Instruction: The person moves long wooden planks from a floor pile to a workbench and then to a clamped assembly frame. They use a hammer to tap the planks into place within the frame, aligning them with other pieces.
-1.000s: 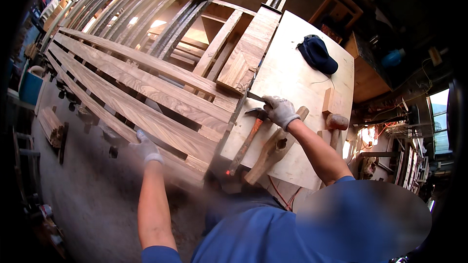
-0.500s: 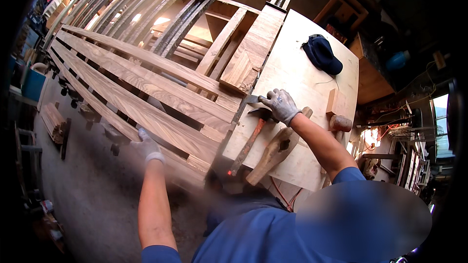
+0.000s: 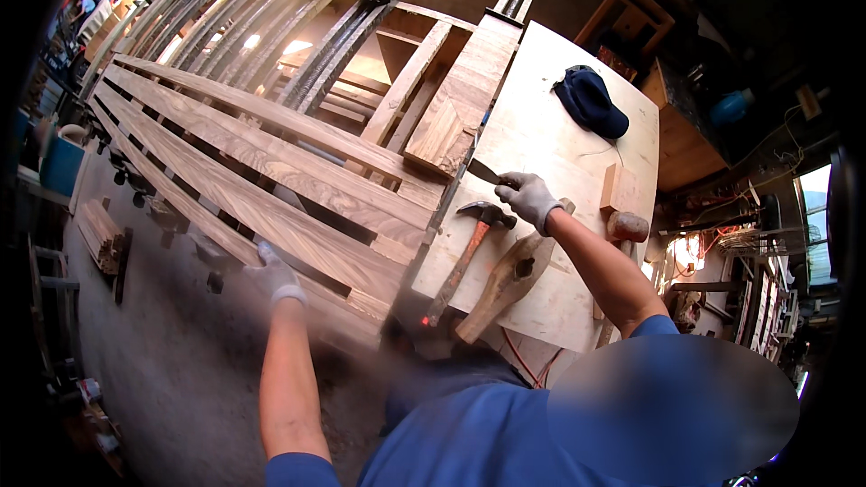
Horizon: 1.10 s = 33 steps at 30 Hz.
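My left hand (image 3: 273, 278), in a pale work glove and partly blurred, grips the outer edge of the nearest long wooden slat (image 3: 185, 191). It lies in a slatted wooden panel with a striped grain. My right hand (image 3: 532, 200), also gloved, is closed round a flat-bladed scraper (image 3: 485, 171), held above the light plywood sheet (image 3: 568, 171) on the right. The blade points left, towards the panel's end. Just below that hand, a claw hammer (image 3: 465, 257) with an orange-brown handle lies on the plywood. Beside it is a thick wooden mallet-like piece (image 3: 510, 284).
A dark blue cap (image 3: 591, 101), a wooden block (image 3: 619, 189) and a round-headed mallet (image 3: 627, 227) rest on the plywood. Beyond the panel stands a rack of dark bars (image 3: 347, 50). Stacked wood strips (image 3: 101, 234) sit lower down at left.
My right hand has drawn slightly back from the panel's end, and more of the scraper's blade shows. The hammer's head is now uncovered. My left hand stays on the slat.
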Each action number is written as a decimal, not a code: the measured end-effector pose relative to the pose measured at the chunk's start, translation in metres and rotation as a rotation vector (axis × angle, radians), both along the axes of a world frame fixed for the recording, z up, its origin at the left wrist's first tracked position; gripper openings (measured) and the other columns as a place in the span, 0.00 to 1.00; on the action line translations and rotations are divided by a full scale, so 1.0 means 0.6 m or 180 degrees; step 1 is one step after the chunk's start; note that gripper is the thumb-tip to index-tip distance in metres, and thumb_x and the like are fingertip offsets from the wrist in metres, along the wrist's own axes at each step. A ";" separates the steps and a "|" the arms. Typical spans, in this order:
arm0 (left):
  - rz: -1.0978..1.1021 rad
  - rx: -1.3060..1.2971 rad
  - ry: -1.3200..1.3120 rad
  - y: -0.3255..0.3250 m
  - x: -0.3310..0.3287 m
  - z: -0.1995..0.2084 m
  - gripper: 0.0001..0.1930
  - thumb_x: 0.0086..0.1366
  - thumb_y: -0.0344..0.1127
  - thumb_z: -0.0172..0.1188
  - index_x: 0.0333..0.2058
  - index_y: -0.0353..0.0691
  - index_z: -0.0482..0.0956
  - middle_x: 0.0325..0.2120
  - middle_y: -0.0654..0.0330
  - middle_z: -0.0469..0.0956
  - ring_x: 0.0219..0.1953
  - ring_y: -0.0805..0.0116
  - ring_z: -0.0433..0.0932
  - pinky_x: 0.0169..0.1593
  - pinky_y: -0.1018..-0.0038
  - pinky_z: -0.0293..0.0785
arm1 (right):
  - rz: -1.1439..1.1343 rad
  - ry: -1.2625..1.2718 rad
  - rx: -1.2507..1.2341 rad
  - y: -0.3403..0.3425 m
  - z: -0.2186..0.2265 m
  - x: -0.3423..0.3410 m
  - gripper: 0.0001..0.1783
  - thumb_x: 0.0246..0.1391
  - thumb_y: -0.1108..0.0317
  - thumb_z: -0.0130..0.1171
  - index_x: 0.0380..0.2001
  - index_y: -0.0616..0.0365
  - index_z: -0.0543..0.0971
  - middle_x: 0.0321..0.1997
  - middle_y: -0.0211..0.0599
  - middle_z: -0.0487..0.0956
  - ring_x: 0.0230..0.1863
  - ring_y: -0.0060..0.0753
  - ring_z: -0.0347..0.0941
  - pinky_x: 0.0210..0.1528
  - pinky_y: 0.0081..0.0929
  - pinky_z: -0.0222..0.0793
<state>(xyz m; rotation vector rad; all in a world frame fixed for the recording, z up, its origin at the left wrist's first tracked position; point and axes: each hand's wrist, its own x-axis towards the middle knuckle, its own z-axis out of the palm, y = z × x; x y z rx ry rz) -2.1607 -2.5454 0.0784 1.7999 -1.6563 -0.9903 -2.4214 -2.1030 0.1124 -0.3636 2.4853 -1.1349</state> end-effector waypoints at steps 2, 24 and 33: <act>0.0036 -0.0007 0.0031 0.003 -0.001 0.007 0.40 0.71 0.58 0.58 0.63 0.23 0.64 0.57 0.32 0.74 0.55 0.40 0.79 0.55 0.57 0.78 | -0.0515 -0.1239 -0.0202 -0.030 0.041 -0.001 0.14 0.65 0.64 0.60 0.46 0.62 0.85 0.30 0.37 0.84 0.24 0.25 0.76 0.24 0.28 0.71; 0.0100 -0.0024 -0.0201 0.024 -0.011 0.029 0.40 0.69 0.58 0.60 0.62 0.26 0.64 0.57 0.33 0.73 0.58 0.37 0.75 0.61 0.54 0.72 | 0.1086 0.1819 0.2820 -0.028 0.008 -0.007 0.26 0.56 0.72 0.57 0.60 0.51 0.77 0.40 0.51 0.81 0.41 0.53 0.81 0.42 0.47 0.77; -0.0041 0.0160 -0.0297 0.019 -0.005 0.025 0.46 0.70 0.61 0.56 0.68 0.24 0.56 0.61 0.31 0.69 0.63 0.37 0.71 0.66 0.54 0.68 | 0.2013 0.1347 0.3489 0.003 -0.025 -0.040 0.23 0.52 0.72 0.60 0.54 0.55 0.80 0.43 0.48 0.84 0.46 0.50 0.83 0.46 0.44 0.79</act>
